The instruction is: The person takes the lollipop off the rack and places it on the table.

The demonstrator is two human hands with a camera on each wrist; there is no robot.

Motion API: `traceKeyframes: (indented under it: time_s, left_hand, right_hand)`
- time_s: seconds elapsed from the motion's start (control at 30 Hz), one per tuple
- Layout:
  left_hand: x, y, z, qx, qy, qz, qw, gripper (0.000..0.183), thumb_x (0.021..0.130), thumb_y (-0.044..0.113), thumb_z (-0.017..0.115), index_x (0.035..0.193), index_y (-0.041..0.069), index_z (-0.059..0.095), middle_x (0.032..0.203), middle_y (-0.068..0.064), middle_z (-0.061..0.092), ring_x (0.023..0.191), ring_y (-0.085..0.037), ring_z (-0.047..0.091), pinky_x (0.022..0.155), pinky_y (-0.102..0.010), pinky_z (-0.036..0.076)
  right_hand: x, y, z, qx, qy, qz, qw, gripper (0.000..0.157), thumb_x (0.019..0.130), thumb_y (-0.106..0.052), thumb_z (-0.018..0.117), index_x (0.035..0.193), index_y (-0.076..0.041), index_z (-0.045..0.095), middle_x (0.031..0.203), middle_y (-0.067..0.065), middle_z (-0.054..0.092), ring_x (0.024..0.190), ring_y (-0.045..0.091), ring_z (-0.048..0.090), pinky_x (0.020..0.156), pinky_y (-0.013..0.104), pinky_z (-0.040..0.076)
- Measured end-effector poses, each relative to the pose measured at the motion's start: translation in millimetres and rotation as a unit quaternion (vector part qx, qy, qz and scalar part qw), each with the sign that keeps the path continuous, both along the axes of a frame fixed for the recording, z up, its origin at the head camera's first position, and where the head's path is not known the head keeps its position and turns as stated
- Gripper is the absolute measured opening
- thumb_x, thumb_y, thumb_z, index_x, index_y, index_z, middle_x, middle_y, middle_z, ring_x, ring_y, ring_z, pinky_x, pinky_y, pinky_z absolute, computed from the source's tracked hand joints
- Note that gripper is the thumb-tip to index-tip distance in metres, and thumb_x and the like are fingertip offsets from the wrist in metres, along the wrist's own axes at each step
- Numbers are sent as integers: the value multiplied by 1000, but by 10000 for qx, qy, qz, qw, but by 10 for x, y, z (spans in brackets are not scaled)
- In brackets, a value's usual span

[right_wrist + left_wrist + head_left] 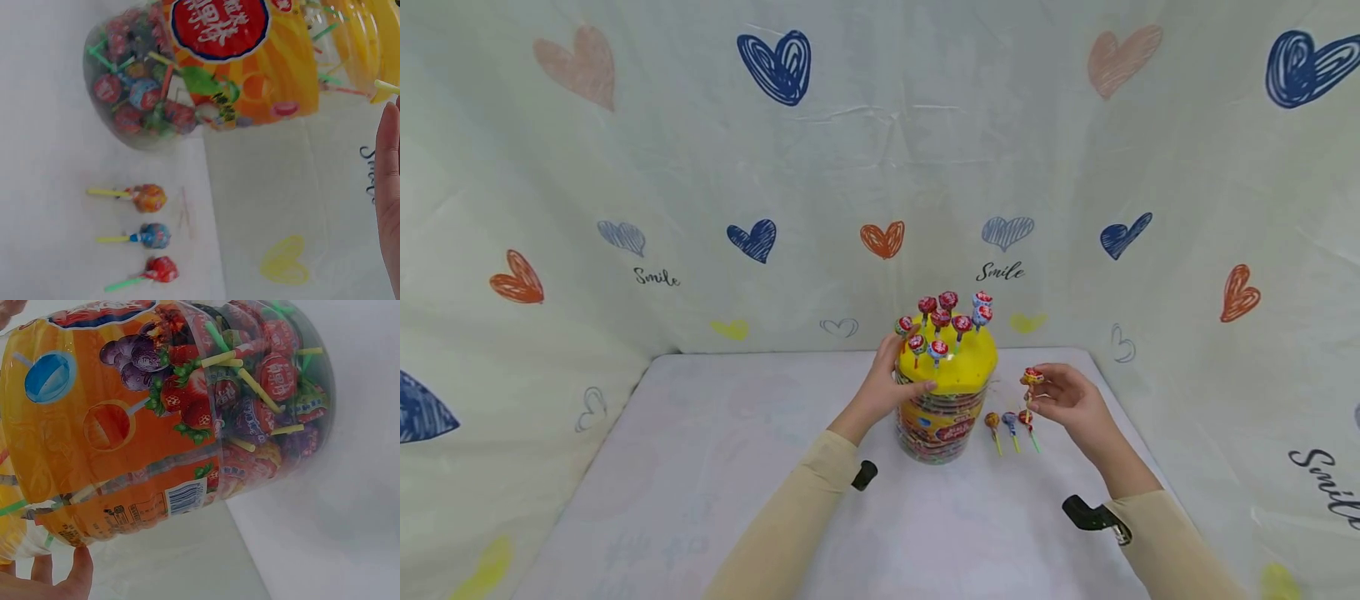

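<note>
A clear jar (pixel 934 433) packed with wrapped lollipops stands upright, its orange label facing out. Several lollipops stick up from its yellow lid (pixel 966 379), with red, blue and green wrappers. My left hand (pixel 883 390) holds the jar around the lid's left side, thumb across the front; its fingertips (pixel 80 572) show at the jar's upper part in the left wrist view. To the right of the jar, my right hand (pixel 1071 407) pinches a lollipop (pixel 1032 377) in an orange-red wrapper, head upward. In the right wrist view only its pale stick (pixel 387 86) shows.
On the white table (pixel 737 467) right of the jar lie three lollipops in a row: an orange one (pixel 149 198), a blue one (pixel 155 236) and a red one (pixel 162 269). A heart-printed sheet (pixel 820 167) hangs behind the table and at its sides.
</note>
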State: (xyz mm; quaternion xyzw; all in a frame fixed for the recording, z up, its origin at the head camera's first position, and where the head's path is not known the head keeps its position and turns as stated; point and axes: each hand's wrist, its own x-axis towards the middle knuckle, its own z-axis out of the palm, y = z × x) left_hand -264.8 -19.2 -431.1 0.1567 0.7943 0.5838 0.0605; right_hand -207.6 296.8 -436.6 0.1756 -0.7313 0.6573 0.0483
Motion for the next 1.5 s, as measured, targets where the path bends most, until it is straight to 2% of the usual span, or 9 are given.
traceKeyframes:
  time_s: [0.27,0.43,0.6,0.73,0.93,1.03,1.17,1.37,1.5]
  left_hand:
    - [-12,-10,7,90,-195,-36,9998,94,83,34,78,156,24,20,162,-3,2,144,-35,19,112,-57,25]
    - [-20,-12,13,63,-211,-7,9998,96,82,35,79,157,23,19,162,-3,2,145,-34,17,112,-56,24]
    - [-31,-20,5,81,-225,-2,9997,95,82,36,79,156,24,20,162,-2,2,145,-33,17,113,-56,24]
    - [-44,-24,-2,80,-235,-8,9997,97,82,37,79,156,23,20,162,-2,1,146,-32,16,113,-56,23]
    - [-51,-22,-7,83,-205,-26,9998,95,82,37,79,156,23,20,162,-1,2,146,-32,14,113,-57,22]
    - [-45,-10,-11,65,-182,-43,9998,94,82,37,79,156,24,22,162,-1,2,146,-32,13,113,-57,22]
    - [-34,5,-10,52,-200,-26,9998,92,82,37,79,155,26,24,162,-1,3,146,-31,13,113,-57,22]
    - [-23,7,-12,34,-157,10,9999,90,82,35,79,154,30,26,162,-1,4,146,-31,14,113,-57,23]
    - [-7,-2,0,7,-174,22,9998,90,83,36,79,154,28,26,162,-2,4,146,-31,13,113,-57,22]
  right_hand:
    - [-125,287,-334,553,-689,-447,9951,48,87,1,70,130,-2,50,114,-3,62,98,12,62,80,23,55]
    - [-203,448,-500,1139,-1170,-603,9847,56,88,-11,74,136,-1,47,125,10,54,97,10,63,82,21,54]
    - [-287,623,-665,1442,-1505,-560,9764,59,88,-8,72,139,3,45,135,24,43,95,12,65,80,20,53]
    - [-346,734,-817,1538,-1712,-584,9714,60,88,-4,70,141,3,43,139,26,40,94,10,64,80,21,53]
    - [-430,793,-1022,1795,-1920,-695,9624,59,89,-9,71,141,0,45,141,25,43,102,21,61,82,22,53]
    - [-453,790,-1103,1859,-2021,-798,9582,58,89,-7,71,140,0,46,141,26,43,102,24,61,81,23,53]
    - [-493,789,-1181,1782,-2098,-831,9578,56,88,0,69,139,3,48,139,28,44,96,23,62,76,25,55]
    - [-555,798,-1236,1920,-2266,-884,9508,54,89,1,67,139,0,49,137,25,47,90,20,61,74,26,55]
    - [-593,803,-1260,2054,-2304,-886,9470,53,88,3,68,138,1,50,132,24,52,89,20,60,73,26,55]
